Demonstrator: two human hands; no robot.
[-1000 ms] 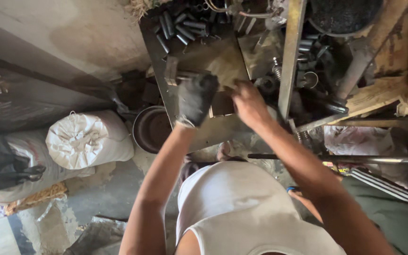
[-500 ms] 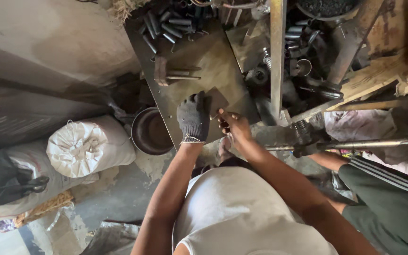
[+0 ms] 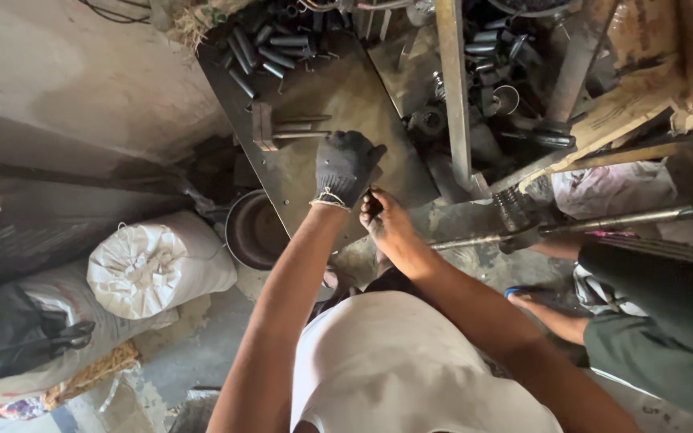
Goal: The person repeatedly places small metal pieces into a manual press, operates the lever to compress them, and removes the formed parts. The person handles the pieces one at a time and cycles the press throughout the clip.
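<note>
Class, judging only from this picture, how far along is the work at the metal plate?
Done: short metal tubes lie heaped at the plate's far end. In hand: the gloved left hand presses on the metal plate while the bare right hand pinches something small beside it. Left: the hammer lies untouched on the plate.

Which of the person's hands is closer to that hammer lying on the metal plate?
The left. The gloved left hand rests on the metal plate just right of the hammer, a short gap between them. The bare right hand sits lower, at the plate's near edge, farther from it.
</note>
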